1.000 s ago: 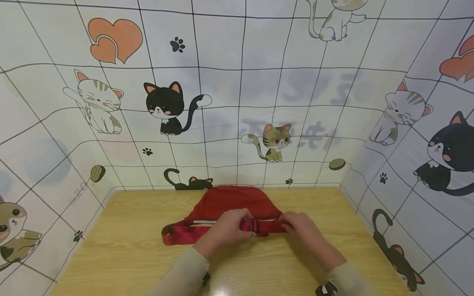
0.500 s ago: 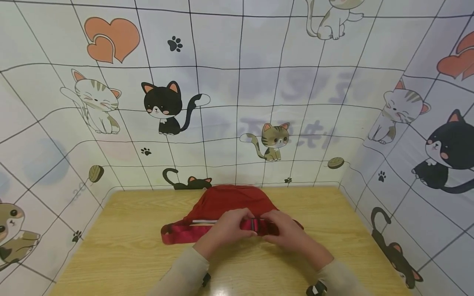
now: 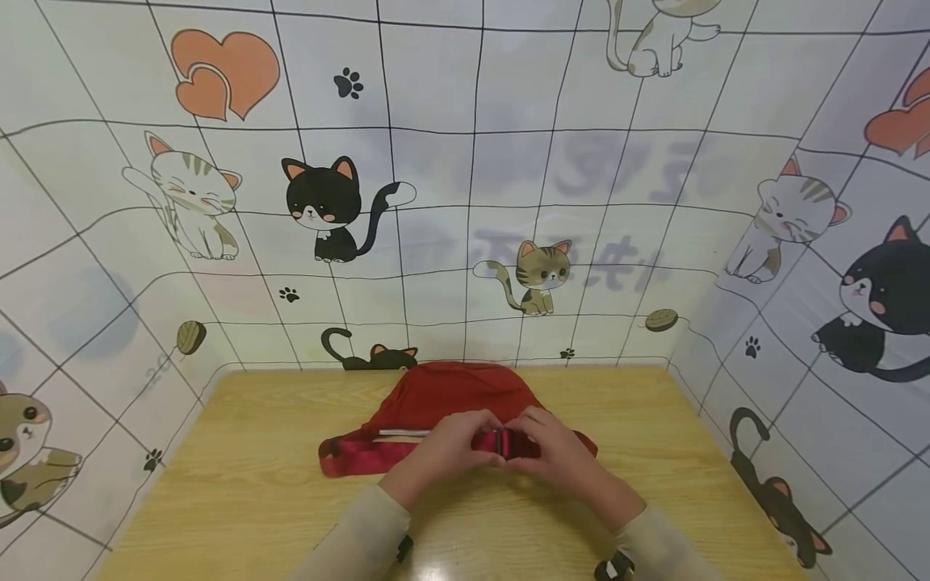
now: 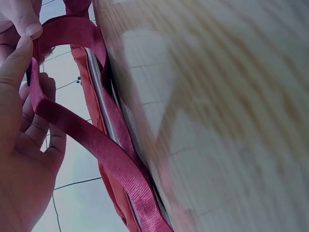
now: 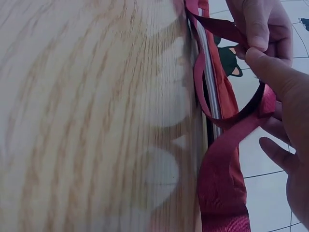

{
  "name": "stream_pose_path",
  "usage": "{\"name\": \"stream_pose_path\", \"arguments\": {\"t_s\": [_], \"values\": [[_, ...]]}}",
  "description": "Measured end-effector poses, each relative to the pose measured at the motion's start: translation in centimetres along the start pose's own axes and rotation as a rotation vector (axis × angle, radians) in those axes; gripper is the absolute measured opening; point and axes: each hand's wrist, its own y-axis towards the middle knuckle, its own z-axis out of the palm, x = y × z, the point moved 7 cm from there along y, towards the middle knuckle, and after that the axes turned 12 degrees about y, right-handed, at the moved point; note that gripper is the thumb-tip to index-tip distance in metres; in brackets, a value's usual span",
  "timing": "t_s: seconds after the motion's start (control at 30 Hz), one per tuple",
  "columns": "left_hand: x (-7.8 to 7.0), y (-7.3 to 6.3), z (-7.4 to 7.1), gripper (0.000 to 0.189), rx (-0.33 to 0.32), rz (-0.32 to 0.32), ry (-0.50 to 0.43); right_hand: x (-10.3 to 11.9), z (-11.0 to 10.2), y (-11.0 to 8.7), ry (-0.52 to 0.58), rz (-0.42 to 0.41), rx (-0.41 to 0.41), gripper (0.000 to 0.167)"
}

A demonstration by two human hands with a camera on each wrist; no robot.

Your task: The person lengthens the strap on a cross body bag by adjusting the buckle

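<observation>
A red waist bag lies at the back of the table, its crimson strap running along the near side. In front of the bag, my left hand pinches the strap just left of a dark slider buckle. My right hand pinches the strap at the buckle's right side. Both wrist views show the thumbs almost meeting on the webbing. The strap hangs in loops below the fingers, off the tabletop. Fingers hide most of the buckle.
The pale wooden table spreads around the bag. A white wall sheet with grid lines and cartoon cats encloses its back and sides. A silvery zip strip runs along the bag's near edge.
My right hand has moved left along the strap, from the bag's right end up to the buckle beside my left hand. The left hand and bag have stayed nearly in place.
</observation>
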Motion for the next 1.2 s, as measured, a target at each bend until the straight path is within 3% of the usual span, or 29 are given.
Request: {"name": "stream_pose_path", "arguments": {"t_s": [0.33, 0.47, 0.6, 0.73, 0.9, 1.2], "values": [[-0.1, 0.0, 0.0, 0.044, -0.02, 0.021, 0.042, 1.0, -0.2, 0.2, -0.204, -0.069, -0.006, 0.051], [-0.1, 0.1, 0.0, 0.044, -0.027, 0.017, 0.038, 0.3, 0.0, 0.4, -0.059, 0.03, 0.039, 0.049], [0.1, -0.2, 0.0, 0.043, -0.028, 0.024, -0.032, -0.6, 0.1, 0.3, 0.144, 0.164, 0.064, 0.049], [0.9, -0.9, -0.3, 0.028, -0.04, 0.032, -0.116, -0.9, -0.2, 0.2, 0.195, 0.224, 0.066, 0.052], [1.8, -1.6, -1.0, 0.01, -0.077, 0.048, -0.156, -0.6, -0.7, 0.2, 0.188, 0.219, 0.049, 0.056], [1.8, -1.5, -0.8, 0.01, -0.061, 0.023, -0.29, 0.2, -1.0, 0.3, 0.19, 0.106, 0.019, 0.056]]}}
